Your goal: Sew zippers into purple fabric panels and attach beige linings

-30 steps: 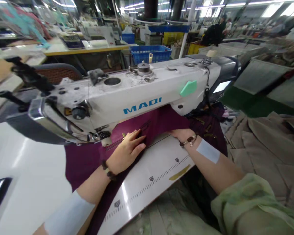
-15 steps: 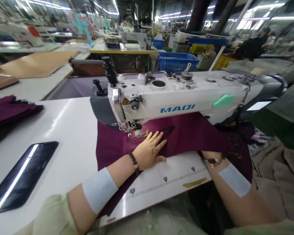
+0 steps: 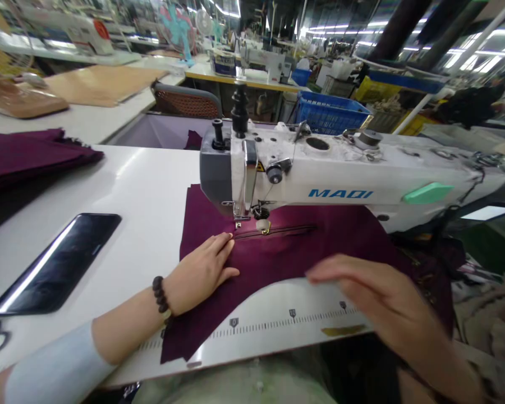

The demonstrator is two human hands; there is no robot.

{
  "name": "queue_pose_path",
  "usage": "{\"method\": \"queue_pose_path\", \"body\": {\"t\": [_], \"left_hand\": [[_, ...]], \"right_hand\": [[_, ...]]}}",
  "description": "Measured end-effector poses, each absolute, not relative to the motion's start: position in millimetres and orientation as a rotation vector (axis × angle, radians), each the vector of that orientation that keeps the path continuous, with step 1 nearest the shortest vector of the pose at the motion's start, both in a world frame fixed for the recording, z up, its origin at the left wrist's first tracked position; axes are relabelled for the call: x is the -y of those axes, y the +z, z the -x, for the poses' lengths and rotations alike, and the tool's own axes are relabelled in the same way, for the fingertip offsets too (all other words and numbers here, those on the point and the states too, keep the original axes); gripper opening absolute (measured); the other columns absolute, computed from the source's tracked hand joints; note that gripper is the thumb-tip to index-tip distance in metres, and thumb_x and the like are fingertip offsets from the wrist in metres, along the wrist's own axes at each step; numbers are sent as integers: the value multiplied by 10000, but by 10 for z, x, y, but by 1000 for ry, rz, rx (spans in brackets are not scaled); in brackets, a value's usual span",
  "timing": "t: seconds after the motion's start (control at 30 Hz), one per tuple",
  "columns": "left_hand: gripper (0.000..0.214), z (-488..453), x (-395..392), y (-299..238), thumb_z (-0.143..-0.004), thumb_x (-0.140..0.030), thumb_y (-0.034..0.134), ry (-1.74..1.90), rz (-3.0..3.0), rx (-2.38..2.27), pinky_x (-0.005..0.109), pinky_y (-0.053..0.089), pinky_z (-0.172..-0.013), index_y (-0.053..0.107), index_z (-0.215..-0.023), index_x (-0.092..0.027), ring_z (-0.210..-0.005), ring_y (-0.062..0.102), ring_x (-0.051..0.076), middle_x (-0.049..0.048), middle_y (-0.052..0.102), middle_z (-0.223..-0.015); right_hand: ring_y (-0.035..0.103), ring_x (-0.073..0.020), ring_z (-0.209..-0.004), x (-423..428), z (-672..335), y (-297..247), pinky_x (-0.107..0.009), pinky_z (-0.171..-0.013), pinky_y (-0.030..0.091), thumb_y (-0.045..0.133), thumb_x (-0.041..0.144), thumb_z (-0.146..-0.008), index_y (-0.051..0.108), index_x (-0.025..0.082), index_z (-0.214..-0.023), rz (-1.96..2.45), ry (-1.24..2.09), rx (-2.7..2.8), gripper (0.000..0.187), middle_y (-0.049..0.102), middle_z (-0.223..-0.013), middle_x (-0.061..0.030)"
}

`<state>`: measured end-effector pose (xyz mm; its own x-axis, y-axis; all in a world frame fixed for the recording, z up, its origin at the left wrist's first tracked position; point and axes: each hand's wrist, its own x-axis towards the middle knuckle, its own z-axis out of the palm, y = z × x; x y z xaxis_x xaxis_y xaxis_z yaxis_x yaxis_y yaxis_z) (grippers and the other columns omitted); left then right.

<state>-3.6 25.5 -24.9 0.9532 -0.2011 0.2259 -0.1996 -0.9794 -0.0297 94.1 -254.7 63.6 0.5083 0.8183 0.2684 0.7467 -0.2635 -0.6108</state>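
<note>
A dark purple fabric piece lies under the head of a white sewing machine. A zipper with a brass pull runs across it, close to the presser foot. My left hand rests flat on the fabric, fingertips at the zipper's left end beside the foot. My right hand, blurred by motion, is over the fabric's front edge on the right. Its fingers are stretched out, with nothing visible in them.
A phone lies on the white table at left, near a purple fabric stack. More dark fabric hangs at the right. Behind the machine stand a blue basket and a chair.
My left hand has slid left along the fabric to the zipper's left end. My right hand has come up from beneath the fabric on the right. The camera view has shifted left.
</note>
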Motion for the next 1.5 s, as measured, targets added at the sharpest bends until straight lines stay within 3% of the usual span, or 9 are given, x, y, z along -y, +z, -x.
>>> {"method": "queue_pose_path", "body": {"t": [0.1, 0.73, 0.87, 0.93, 1.03, 1.1, 1.2, 1.37, 1.5], "left_hand": [[670, 11, -248, -352, -913, -529, 250, -418, 3097, -312, 406, 443, -958, 527, -1186, 17, -1152, 489, 295, 229, 532, -1213], [478, -179, -289, -222, -840, -414, 567, -236, 3153, -199, 367, 417, -975, 532, -1172, -72, -1110, 510, 267, 170, 540, -1186], [499, -211, -273, -230, -814, -413, 605, -245, 3063, -243, 351, 413, -974, 549, -1148, -47, -1113, 505, 278, 170, 573, -1145], [538, -195, -285, -262, -800, -434, 612, -294, 3045, -261, 370, 430, -952, 552, -1146, -26, -1090, 512, 296, 181, 577, -1138], [551, -157, -312, -316, -809, -469, 581, -372, 3066, -269, 390, 456, -916, 563, -1142, -31, -1051, 528, 302, 185, 569, -1148], [533, -140, -323, -341, -819, -469, 565, -413, 3074, -271, 394, 470, -897, 575, -1135, -39, -1027, 540, 299, 183, 573, -1137], [528, -137, -323, -354, -818, -454, 571, -466, 3078, -279, 402, 482, -879, 583, -1125, -24, -1014, 548, 308, 194, 582, -1111], [529, -144, -308, -352, -840, -467, 528, -470, 3118, -260, 429, 473, -902, 582, -1133, -30, -1048, 543, 318, 203, 577, -1134], [526, -141, -305, -353, -863, -479, 484, -475, 3163, -243, 435, 457, -931, 576, -1144, -45, -1078, 538, 314, 201, 570, -1155]], "right_hand": [[489, -237, -1154, 1759, -1059, 279, -450, -1029, 348, 439, 192, -896, 566, 124, -1115, 2185, -89, 1502, 263, 575, -1178, -116], [452, -242, -1177, 1362, -1131, -318, -536, -1038, 296, 411, 125, -881, 537, 168, -1197, 2341, -38, 1550, 343, 530, -1223, -127], [475, -225, -1181, 1589, -1098, 321, -461, -1047, 348, 464, 155, -872, 564, 184, -1181, 2236, 294, 1719, 326, 542, -1237, -92], [546, -133, -1097, 1770, -1128, 853, -269, -974, 453, 454, 244, -902, 573, 269, -1163, 1953, 540, 1807, 287, 609, -1152, 30], [626, -83, -812, 1927, -1366, 1535, -191, -734, 523, 482, 202, -892, 619, 366, -1050, 1984, -354, 1439, 266, 662, -952, 95], [611, -88, -784, 1896, -1654, 1791, -221, -671, 510, 521, 144, -851, 565, 326, -1170, 2015, -824, 1402, 370, 574, -1178, 47], [598, -118, -890, 1721, -2064, 1942, -278, -795, 495, 553, 115, -813, 514, 275, -1240, 2259, -811, 1596, 458, 439, -1345, -3], [589, -150, -845, 1530, -2237, 2024, -338, -829, 469, 599, 249, -798, 681, 218, -861, 2652, -725, 1677, 108, 625, -843, -7], [543, -114, -886, 1551, -2240, 2025, -276, -784, 441, 541, 299, -802, 665, 227, -797, 2684, -826, 1789, 144, 573, -863, 16]]}}
